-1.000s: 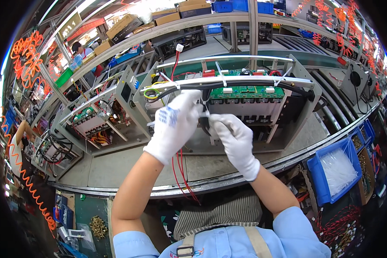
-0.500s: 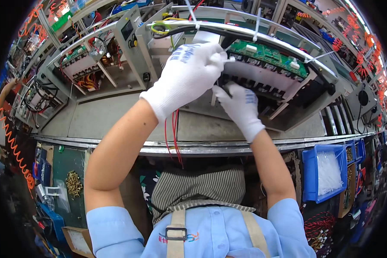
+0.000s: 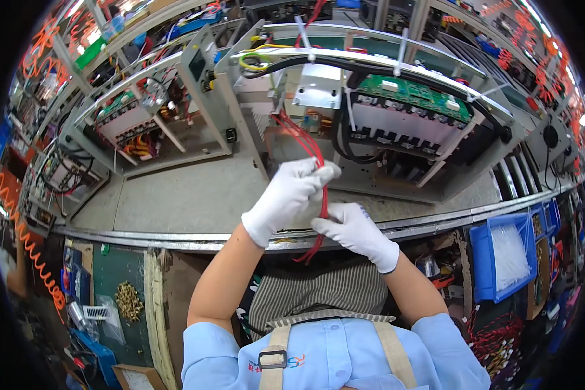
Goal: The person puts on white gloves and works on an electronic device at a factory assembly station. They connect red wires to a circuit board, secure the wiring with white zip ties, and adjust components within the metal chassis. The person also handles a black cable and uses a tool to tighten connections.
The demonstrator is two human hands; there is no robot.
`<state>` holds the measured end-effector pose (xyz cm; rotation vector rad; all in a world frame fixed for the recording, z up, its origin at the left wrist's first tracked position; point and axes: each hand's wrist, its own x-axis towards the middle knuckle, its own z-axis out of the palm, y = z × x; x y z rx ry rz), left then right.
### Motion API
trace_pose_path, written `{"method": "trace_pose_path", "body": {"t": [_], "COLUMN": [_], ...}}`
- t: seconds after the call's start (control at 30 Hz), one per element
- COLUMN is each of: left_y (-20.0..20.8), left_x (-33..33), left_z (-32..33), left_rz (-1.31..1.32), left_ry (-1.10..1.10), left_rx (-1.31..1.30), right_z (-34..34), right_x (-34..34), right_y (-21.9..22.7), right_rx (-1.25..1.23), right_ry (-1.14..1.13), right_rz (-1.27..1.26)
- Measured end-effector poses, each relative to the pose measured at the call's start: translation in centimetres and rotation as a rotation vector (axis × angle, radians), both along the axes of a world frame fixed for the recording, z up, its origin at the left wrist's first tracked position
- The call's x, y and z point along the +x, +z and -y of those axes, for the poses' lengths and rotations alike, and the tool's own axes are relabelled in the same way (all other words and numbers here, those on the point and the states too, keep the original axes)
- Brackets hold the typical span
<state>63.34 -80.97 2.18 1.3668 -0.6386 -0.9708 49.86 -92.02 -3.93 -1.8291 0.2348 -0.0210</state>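
Observation:
A bundle of red wires [image 3: 299, 133] comes out of an open metal equipment chassis [image 3: 335, 168] and hangs down over the front edge of the bench. My left hand [image 3: 289, 197], in a white knitted glove, is closed around the bundle in front of the chassis. Lower down, my right hand [image 3: 357, 234], gloved the same way, has its thumb and fingers at the wires near their loose ends. Inside the chassis, thick black cables [image 3: 340, 133] run beside a green circuit board [image 3: 409, 94]. A white cable tie [image 3: 351, 112] sits on these cables, its tail sticking out.
Another open chassis [image 3: 156, 123] stands to the left on the metal bench [image 3: 169, 198]. A blue bin [image 3: 481, 257] of white cable ties is at the right. Brass fasteners [image 3: 129, 301] lie on a green surface at lower left. Rollers [image 3: 519, 175] adjoin the bench at right.
Both hands have left the black cables inside the chassis and come down toward me. They have taken hold of the red wires, which hung free before.

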Motion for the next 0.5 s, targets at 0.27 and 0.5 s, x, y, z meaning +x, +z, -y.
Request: {"method": "trace_pose_path", "body": {"t": [0.27,0.5], "left_y": [-2.3,0.0], "left_x": [-6.3,-15.7], "left_z": [-1.8,2.1], "left_rz": [0.288,1.509], "left_ry": [-0.392,-0.671], "left_rx": [0.156,0.058], "right_z": [3.1,4.4], "right_x": [-10.8,-18.1], "right_y": [-1.6,-0.6], "right_rx": [-0.344,0.111], "right_ry": [0.311,-0.084], "right_rz": [-0.237,-0.139]}}
